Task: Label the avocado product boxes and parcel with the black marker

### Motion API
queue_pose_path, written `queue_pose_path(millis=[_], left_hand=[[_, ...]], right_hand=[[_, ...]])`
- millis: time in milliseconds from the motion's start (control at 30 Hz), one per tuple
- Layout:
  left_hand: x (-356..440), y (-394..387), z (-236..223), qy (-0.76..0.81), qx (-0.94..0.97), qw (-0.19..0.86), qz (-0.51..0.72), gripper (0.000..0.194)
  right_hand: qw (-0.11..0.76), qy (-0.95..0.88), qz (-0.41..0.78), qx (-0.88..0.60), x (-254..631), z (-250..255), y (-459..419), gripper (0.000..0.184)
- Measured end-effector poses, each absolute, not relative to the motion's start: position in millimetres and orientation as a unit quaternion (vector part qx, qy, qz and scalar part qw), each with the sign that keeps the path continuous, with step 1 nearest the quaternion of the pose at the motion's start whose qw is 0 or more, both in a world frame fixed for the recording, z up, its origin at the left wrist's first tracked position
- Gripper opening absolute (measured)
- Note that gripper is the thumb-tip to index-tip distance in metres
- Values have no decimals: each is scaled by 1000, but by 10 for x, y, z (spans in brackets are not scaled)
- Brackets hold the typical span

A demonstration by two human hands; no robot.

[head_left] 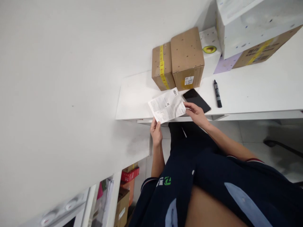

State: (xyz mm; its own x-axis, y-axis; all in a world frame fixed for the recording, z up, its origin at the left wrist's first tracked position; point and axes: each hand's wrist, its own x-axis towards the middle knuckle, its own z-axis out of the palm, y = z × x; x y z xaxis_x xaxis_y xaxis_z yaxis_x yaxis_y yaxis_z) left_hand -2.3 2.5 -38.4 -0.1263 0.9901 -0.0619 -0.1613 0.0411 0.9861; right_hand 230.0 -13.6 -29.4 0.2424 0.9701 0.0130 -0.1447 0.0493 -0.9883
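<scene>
The left hand [156, 130] pinches the near corner and the right hand [196, 113] the far edge of one white printed paper slip [167, 105], held unstuck above the white desk [255, 91], with two taped brown cardboard boxes [180, 60] at twelve o'clock and one black phone [197, 99] and one black marker pen [217, 93] at three.

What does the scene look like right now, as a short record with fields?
left hand: left hand grips the lower corner of the paper sheet
right hand: right hand holds the sheet's other edge, beside the phone
table: white table bears two brown boxes, the phone and a black marker
behind: white box with avocado sticker
under shelf: red box
</scene>
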Motion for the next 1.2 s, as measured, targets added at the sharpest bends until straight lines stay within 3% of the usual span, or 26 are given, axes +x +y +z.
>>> queue_pose_path(millis=[267, 567, 733, 1000, 1200], left_hand=[[-84, 46, -623, 541, 425, 452, 567, 62], [-61, -35, -856, 572, 421, 371, 598, 59], [46, 45, -942, 589, 409, 337, 610, 45], [78, 136, -854, 602, 413, 336, 595, 28], [6, 112, -677, 603, 416, 363, 575, 28]], right_hand=[[644, -392, 393, -527, 2169, -424, -87, 17], [640, -413, 364, -536, 2125, -523, -201, 18], [620, -417, 363, -557, 2130, -577, -158, 24], [593, -409, 395, -570, 2191, -508, -96, 26], [598, -379, 348, -615, 2497, -362, -75, 28]])
